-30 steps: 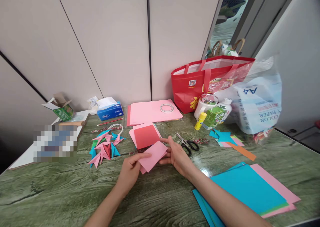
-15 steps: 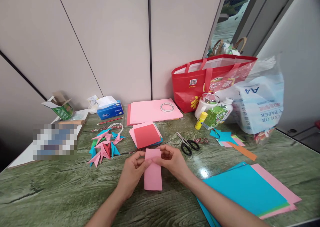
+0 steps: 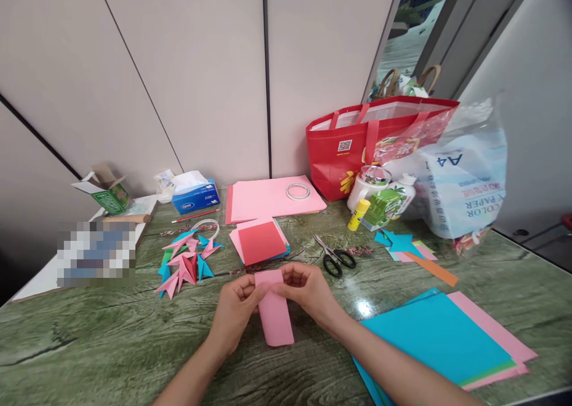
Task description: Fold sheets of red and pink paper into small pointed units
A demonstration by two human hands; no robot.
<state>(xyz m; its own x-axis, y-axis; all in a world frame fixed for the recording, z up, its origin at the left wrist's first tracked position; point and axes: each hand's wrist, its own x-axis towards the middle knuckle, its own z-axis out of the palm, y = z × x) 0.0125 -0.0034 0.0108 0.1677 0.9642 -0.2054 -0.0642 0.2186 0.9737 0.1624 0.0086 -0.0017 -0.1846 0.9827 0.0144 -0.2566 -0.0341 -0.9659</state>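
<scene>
Between my two hands is a folded strip of pink paper, tilted a little, its lower end toward me. My left hand pinches its left edge near the top, thumb on the front face. On the opposite edge my right hand grips it the same way, the fingertips partly hidden behind the sheet. Just beyond lies a stack of square paper with a red sheet uppermost. Folded paper pieces in pink, blue, green and red lie in a pile to the left. Black-handled scissors rest beyond my right hand.
Large blue and pink sheets lie at the right under my forearm. Behind are a yellow glue stick, a red bag, a plastic bag of colour paper, pink sheets with a tape roll, and a blue tissue box.
The pink paper strip has tilted, its lower end swinging slightly to the right and toward me. Both hands keep their pinch on it and have barely moved.
</scene>
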